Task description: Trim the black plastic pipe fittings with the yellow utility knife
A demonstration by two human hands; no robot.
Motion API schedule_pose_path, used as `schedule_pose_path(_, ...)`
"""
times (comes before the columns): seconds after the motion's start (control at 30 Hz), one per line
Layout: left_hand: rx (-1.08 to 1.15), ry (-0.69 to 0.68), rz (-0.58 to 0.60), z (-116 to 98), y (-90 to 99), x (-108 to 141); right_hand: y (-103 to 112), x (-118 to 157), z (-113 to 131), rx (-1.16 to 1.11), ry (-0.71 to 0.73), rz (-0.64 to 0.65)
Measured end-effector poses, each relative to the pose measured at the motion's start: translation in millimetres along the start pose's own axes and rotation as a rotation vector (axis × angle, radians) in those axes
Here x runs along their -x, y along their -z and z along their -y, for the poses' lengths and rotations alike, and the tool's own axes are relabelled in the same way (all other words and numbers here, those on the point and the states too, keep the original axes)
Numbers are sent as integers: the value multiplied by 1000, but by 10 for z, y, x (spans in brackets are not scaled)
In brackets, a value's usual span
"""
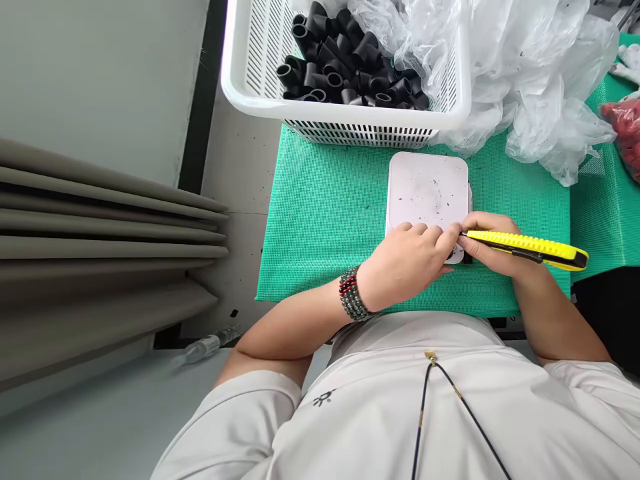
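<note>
My right hand (493, 247) is closed around a yellow and black utility knife (530, 248), whose blade end points left toward the other hand. My left hand (407, 263), with a beaded bracelet (351, 293) on its wrist, has its fingers curled together at the knife's tip. Under those fingers a bit of a small black part (453, 254) shows; most of it is hidden, so its kind cannot be made out. Both hands meet over the near right corner of a white square lid or box (427, 190), which is strewn with black shavings.
A white plastic basket (345, 117) full of black pipe fittings (345, 63) stands at the back. Clear plastic bags (540, 87) lie right of it. Green mesh cloth (325, 220) covers the table. A red bag (625, 130) sits far right; folded grey curtains (110, 220) hang left.
</note>
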State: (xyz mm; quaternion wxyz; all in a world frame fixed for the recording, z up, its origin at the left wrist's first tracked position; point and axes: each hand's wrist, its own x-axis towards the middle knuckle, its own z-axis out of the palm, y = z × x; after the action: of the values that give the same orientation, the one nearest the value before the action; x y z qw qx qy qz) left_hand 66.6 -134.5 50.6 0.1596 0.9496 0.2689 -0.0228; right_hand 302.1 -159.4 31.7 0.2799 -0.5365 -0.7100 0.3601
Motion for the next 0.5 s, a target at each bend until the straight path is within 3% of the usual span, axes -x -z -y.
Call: schedule_pose_path(0.5,0,-14,-16,8,-10,4,11,-8,-4,45,-33,31)
